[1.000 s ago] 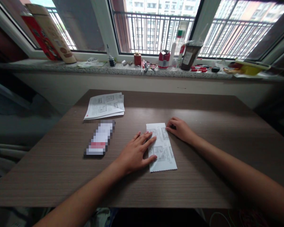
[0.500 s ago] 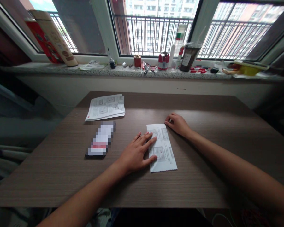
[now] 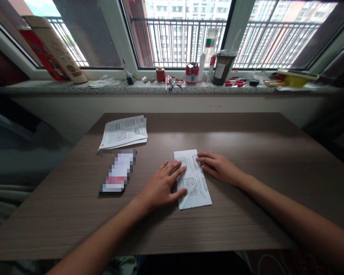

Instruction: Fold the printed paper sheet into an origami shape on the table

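A narrow folded sheet of printed paper (image 3: 196,191) lies on the brown table in front of me. Over its left edge rests my left hand (image 3: 165,185), fingers spread and the tips on the paper. My right hand (image 3: 219,166) lies along the upper right edge, fingers stretched out with their tips touching the paper. Neither hand grips anything. Left of my left hand lies a phone (image 3: 119,172) with its screen blurred out. Behind the phone is a small stack of printed sheets (image 3: 124,131).
The wooden table (image 3: 246,217) ends at the wall below a stone windowsill (image 3: 103,89). On the sill stand a red can (image 3: 192,73), a dark drink cup (image 3: 224,68), a bottle, a tall box at the left, and several small items.
My right hand has moved from the paper's top right corner down along its right edge, and its curled fingers have straightened. My left hand stays on the paper. The view has shifted slightly.
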`<state>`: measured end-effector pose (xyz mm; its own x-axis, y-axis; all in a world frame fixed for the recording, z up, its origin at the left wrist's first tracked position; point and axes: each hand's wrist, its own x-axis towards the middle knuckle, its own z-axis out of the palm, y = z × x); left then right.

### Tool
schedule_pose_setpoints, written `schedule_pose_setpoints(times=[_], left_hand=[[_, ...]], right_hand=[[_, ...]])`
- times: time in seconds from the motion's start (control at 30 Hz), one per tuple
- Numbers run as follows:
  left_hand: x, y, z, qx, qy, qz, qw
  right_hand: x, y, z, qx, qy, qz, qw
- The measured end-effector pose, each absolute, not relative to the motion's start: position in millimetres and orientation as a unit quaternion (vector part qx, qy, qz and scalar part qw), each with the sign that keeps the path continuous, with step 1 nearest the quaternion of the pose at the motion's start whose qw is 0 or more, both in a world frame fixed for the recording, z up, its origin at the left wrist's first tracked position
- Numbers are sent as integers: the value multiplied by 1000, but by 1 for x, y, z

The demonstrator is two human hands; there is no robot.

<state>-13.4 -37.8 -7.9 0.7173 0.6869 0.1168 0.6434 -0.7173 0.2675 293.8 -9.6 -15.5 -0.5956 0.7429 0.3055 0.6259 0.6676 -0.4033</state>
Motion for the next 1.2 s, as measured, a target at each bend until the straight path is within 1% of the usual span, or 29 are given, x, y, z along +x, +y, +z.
schedule_pose_setpoints(times=[0.07,0.2,0.27,0.4,0.5,0.6,0.77,0.9,1.07,1.2], left_hand=[[-12,-37,-6,921,361,103,105],[-7,-41,1,928,344,106,100],[-3,-46,4,937,319,104,101],[7,-58,12,958,246,64,137],[14,-59,16,961,232,56,139],[15,-51,18,959,252,60,117],[12,-30,18,940,327,68,65],[11,-15,14,921,384,58,30],[13,-7,9,908,414,60,21],[11,-7,2,904,420,73,25]], right_hand=[[295,-14,-17,-393,-885,122,218],[294,-16,-21,-400,-881,112,227],[294,-16,-23,-402,-879,111,233],[298,-16,-24,-420,-868,107,241],[304,-15,-24,-432,-865,98,236],[311,-14,-23,-436,-865,86,231],[317,-18,-19,-445,-861,78,235],[315,-24,-13,-429,-872,87,220],[308,-30,-10,-421,-879,101,198],[307,-29,-9,-416,-878,111,210]])
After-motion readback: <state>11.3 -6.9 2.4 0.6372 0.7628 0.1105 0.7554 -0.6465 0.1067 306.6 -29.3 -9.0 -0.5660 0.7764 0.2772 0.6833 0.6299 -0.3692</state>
